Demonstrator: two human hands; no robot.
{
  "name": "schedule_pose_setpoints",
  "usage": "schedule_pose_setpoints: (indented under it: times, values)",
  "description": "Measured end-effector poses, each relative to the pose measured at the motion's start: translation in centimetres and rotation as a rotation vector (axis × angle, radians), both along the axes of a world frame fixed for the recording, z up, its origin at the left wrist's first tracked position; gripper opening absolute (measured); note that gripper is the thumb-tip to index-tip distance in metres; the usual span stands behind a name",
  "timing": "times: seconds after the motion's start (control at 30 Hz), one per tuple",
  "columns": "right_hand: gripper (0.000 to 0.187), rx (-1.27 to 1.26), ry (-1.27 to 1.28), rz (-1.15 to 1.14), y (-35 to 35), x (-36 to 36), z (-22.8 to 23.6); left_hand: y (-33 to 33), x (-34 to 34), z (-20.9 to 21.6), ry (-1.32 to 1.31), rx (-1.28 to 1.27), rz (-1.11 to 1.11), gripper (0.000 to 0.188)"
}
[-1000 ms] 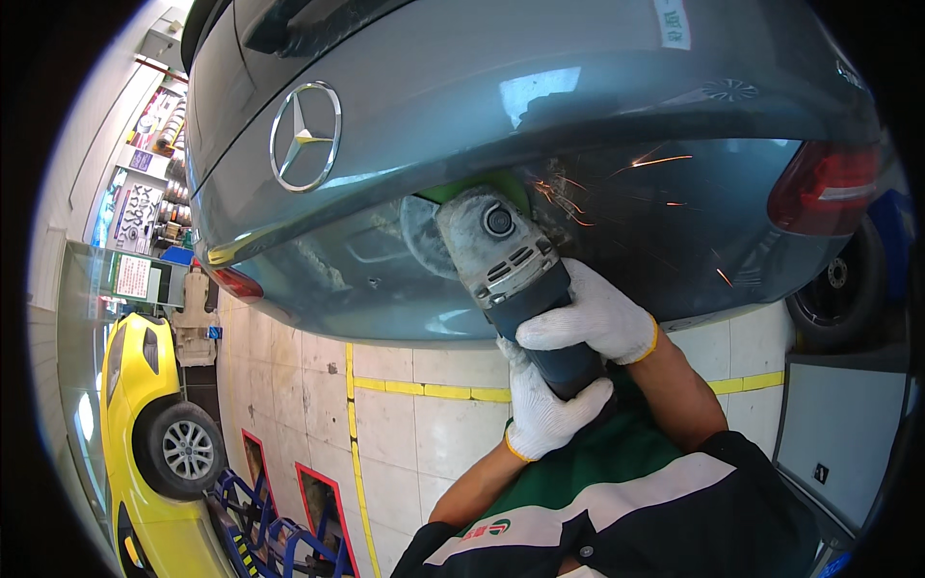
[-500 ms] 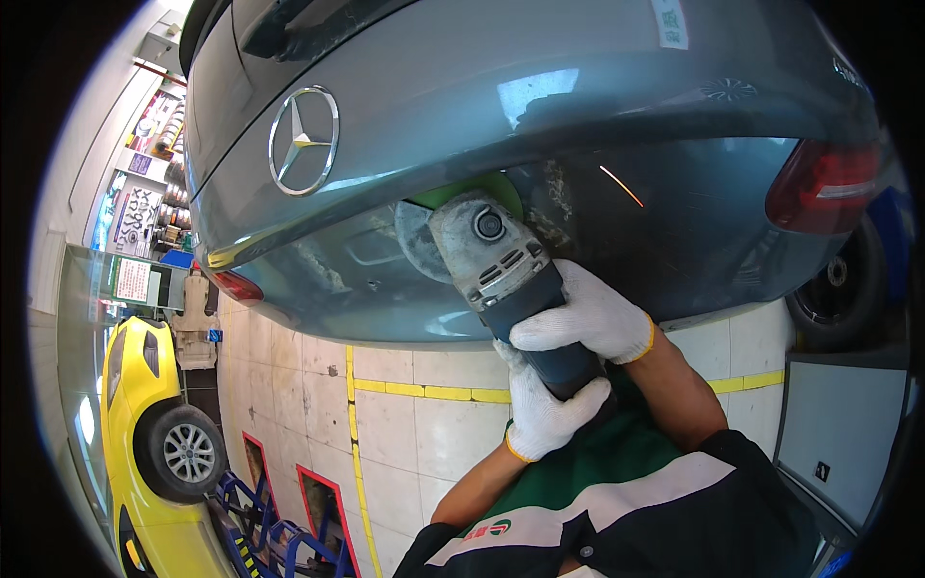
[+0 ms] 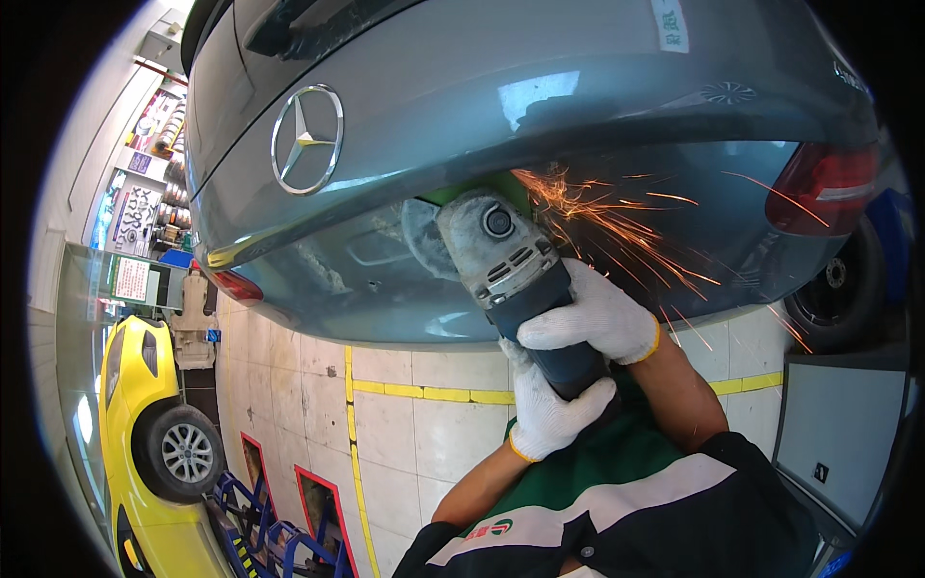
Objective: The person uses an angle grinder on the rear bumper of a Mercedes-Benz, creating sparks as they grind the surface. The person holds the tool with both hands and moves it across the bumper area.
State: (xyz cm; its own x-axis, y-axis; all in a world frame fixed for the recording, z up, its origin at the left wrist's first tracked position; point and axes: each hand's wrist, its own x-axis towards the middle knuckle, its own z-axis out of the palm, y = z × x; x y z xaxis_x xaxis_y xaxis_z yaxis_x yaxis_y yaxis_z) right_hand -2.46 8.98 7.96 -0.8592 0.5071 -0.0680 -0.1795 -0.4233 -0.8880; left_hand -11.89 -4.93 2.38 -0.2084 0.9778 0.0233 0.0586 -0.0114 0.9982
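Both my hands, in white knit gloves, hold an angle grinder with a grey metal head and dark body. My right hand wraps the body behind the head. My left hand grips the rear end, lower down. The grinder's green disc is against the scuffed, recessed panel of a grey-blue car tailgate, just under its overhanging edge. A guard shows left of the head. Orange sparks fan out right and downward from the disc. The exact contact point is hidden.
A red tail light sits right of the sparks. A wheel stands beside a grey cabinet at right. At left are a yellow car, blue metal frames and stocked shelves. Yellow lines mark the tiled floor.
A single spark streak has become a wide spray of sparks. The grinder and both hands have shifted slightly right, with the grip unchanged.
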Motion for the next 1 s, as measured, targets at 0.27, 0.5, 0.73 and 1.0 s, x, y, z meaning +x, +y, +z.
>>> schedule_pose_setpoints:
  times: [0.27, 0.5, 0.73, 1.0]
  values:
    - [0.041, -0.04, 0.033, 0.06, 0.1, -0.1, 0.1, -0.3, 0.0, -0.2, 0.031, 0.005, 0.014, 0.046]
    - [0.029, -0.03, 0.132, 0.04, 0.0, -0.1, 0.1, -0.1, 0.1, 0.4, 0.051, 0.062, 0.017, 0.051]
    - [0.029, -0.04, 0.142, 0.035, -0.1, -0.2, 0.3, -0.1, 0.0, 0.8, -0.004, 0.037, -0.029, 0.051]
    - [0.028, -0.022, 0.161, 0.034, 0.0, -0.4, 0.2, 0.0, -0.1, 0.8, -0.013, 0.008, 0.0, 0.056]
